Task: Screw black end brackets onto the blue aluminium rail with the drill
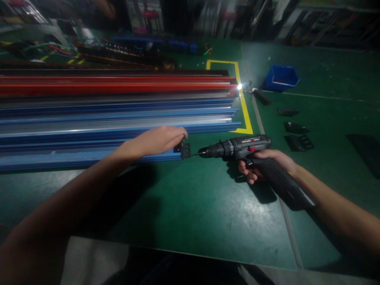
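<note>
My right hand (264, 164) is wrapped round the grip of a black cordless drill (249, 144), one finger by its trigger. The drill points left, and its long thin bit reaches a black end cap (185, 149). That cap sits at the right end of the nearest blue metal profile (160, 157). My left hand (163, 139) lies over the profile's end, fingers curled and pressed against the top of the cap. Its fingertips are partly hidden behind the hand.
More blue profiles (208, 127) and red profiles (178, 87) lie lengthwise behind. Yellow tape (245, 111) marks the green table (202, 209). Rightward are a blue bin (280, 78), several black plastic parts (299, 142) and a shining lamp (240, 86). Cables and tools lie at the back left.
</note>
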Motion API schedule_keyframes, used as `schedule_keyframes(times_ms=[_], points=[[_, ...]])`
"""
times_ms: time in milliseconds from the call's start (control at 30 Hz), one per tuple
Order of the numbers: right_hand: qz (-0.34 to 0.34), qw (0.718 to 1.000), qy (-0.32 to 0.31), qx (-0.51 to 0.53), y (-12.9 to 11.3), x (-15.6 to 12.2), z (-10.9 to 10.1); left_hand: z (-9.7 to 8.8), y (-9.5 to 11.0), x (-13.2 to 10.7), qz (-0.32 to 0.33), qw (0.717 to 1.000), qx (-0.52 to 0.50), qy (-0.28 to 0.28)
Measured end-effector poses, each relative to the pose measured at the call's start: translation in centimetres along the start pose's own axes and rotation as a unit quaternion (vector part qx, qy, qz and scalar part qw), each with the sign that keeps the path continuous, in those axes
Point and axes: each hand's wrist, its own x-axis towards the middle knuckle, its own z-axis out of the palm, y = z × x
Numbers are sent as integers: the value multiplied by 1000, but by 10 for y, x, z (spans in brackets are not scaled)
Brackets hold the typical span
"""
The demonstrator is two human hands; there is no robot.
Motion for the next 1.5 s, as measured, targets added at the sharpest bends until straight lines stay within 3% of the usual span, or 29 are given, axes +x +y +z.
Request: schedule_keyframes(times_ms=[800,1500], points=[[-2,999,-34,23,-1,2,3,2,-2,0,7,1000,6,5],[-52,997,-30,-52,5,1,7,3,-2,1,0,1000,-2,9]])
